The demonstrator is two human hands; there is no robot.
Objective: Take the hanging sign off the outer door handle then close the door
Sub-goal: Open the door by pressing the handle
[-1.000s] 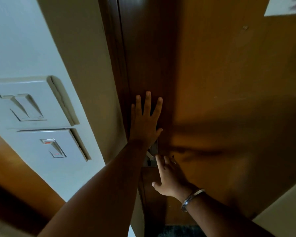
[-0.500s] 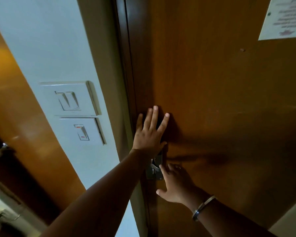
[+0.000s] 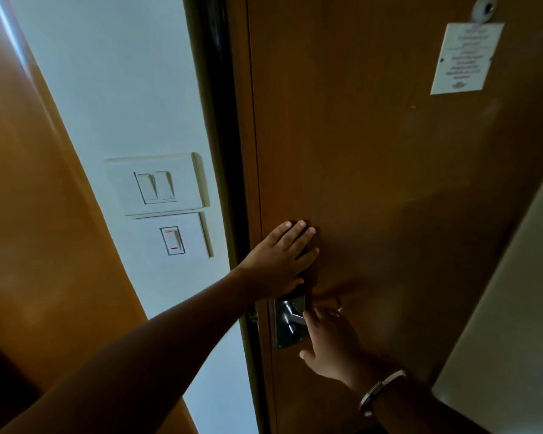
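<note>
Pressing flat and spread against the door, the left hand is holding nothing; the right hand is curling loosely beside the metal lock plate.

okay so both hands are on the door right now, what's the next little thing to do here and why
Probably keep the left hand pressing flat on the door while the right hand works the handle at the metal lock plate. The door's edge already sits against the dark frame with no gap showing, so latching looks like what remains. No hanging sign is in view.
</note>
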